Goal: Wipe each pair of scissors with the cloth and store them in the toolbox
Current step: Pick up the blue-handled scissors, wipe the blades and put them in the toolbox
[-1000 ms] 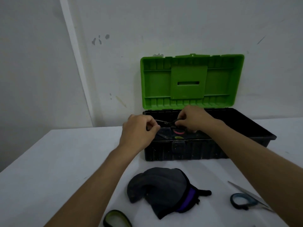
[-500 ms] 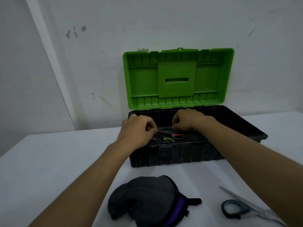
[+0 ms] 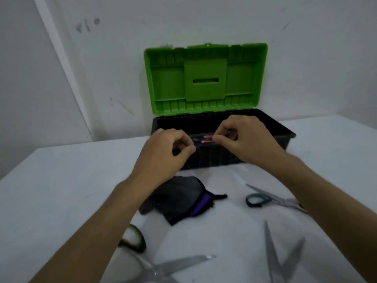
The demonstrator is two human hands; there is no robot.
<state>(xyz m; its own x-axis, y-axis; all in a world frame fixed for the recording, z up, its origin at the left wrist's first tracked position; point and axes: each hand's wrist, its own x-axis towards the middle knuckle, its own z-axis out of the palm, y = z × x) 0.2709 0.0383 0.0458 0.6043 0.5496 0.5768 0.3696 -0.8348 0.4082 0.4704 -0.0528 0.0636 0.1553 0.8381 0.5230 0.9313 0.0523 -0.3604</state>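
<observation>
I hold one pair of scissors (image 3: 204, 139) over the front wall of the toolbox (image 3: 210, 158), its pink handle showing between my two hands. Its long axis runs side to side, parallel to that wall. My right hand (image 3: 247, 139) pinches the handle end with thumb and forefinger; my left hand (image 3: 165, 152) has its fingers curled at the other end, and I judge it pinches the blade tip, though blur hides the contact. The scissors lies just inward of the front rim, so the drop, as I judge it, is straight down into the black tub, which is open and roomy to the right. The green lid (image 3: 206, 78) stands upright behind the tub, clear of my hands. On the worktop (image 3: 61, 180) in front of the toolbox lies the cloth (image 3: 179, 199), nearer my left arm; a blue-handled pair (image 3: 271, 199) lies to its right, near my right forearm. Still nearer me lie a dark-handled pair (image 3: 155, 260) and an opened pair (image 3: 281, 260), all unstored.
</observation>
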